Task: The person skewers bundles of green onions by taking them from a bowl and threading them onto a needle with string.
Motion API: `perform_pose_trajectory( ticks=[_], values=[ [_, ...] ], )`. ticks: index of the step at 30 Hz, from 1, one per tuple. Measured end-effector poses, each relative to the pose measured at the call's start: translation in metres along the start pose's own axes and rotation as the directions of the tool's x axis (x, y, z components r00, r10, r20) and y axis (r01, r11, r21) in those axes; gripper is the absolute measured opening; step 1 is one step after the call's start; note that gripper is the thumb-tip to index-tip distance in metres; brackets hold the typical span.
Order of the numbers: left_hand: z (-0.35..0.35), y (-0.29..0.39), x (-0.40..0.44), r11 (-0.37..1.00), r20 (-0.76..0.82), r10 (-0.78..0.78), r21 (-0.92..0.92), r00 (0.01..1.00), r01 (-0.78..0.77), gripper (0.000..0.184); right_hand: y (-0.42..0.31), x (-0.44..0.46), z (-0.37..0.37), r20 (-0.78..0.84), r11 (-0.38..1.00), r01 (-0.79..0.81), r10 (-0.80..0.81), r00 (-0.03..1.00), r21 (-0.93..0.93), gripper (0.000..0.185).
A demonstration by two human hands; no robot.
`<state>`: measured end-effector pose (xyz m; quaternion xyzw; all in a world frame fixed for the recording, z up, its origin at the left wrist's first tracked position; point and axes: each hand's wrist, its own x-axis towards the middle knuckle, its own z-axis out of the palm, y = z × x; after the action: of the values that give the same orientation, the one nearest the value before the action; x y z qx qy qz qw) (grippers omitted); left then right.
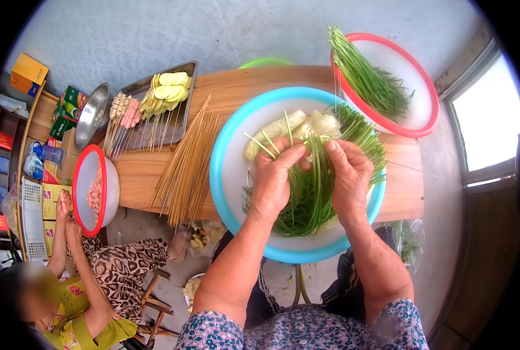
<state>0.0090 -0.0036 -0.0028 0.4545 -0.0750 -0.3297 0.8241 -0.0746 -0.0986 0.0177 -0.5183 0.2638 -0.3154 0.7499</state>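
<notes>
Both my hands work over a large blue-rimmed white basin (225,192). My left hand (274,178) pinches the pale ends of some Chinese chives (301,201), and a few stalks poke up past its fingers. My right hand (352,175) is closed on the same chives near their top, thumb and fingertips pressed together. The long green leaves hang down into the basin. Behind my hands lie pale yellowish-white vegetables (280,133). Beside my right hand is a bunch of cut greens (362,134), with thin skewer-like lines near it.
Bamboo skewers (187,169) lie left of the basin. Beyond is a metal tray (187,79) of skewered food. A red-rimmed basin (426,99) holds more chives (371,79). At left, a co-worker (85,291) sits by another red-rimmed basin (113,184) with pink pieces.
</notes>
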Motion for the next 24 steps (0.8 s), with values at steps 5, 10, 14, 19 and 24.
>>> perform_pose_trajectory(
  ticks=[5,10,14,19,24],
  values=[
    [-0.001,-0.005,0.0,0.996,-0.103,0.012,-0.082,0.995,-0.021,0.017,0.007,0.005,-0.008,-0.047,0.998,-0.05,0.051,0.998,0.039,0.022],
    [0.003,-0.001,-0.002,0.988,-0.167,0.11,-0.086,0.98,-0.126,0.027,0.01,0.006,-0.011,-0.029,0.993,-0.07,0.073,0.997,0.098,0.022],
    [-0.001,0.0,0.0,0.99,-0.192,0.136,0.069,0.972,-0.124,0.032,0.008,0.008,-0.012,-0.06,0.99,-0.049,0.057,0.997,0.131,0.022],
    [-0.006,0.001,0.0,0.985,-0.139,0.163,0.078,0.977,-0.153,0.027,0.007,0.008,-0.015,-0.058,0.996,-0.022,0.026,0.998,0.081,0.023],
    [-0.003,0.0,-0.003,0.991,-0.103,0.134,0.036,0.986,-0.131,0.031,0.006,0.002,-0.01,-0.068,0.999,0.014,-0.012,0.998,0.03,0.022]
  ],
)
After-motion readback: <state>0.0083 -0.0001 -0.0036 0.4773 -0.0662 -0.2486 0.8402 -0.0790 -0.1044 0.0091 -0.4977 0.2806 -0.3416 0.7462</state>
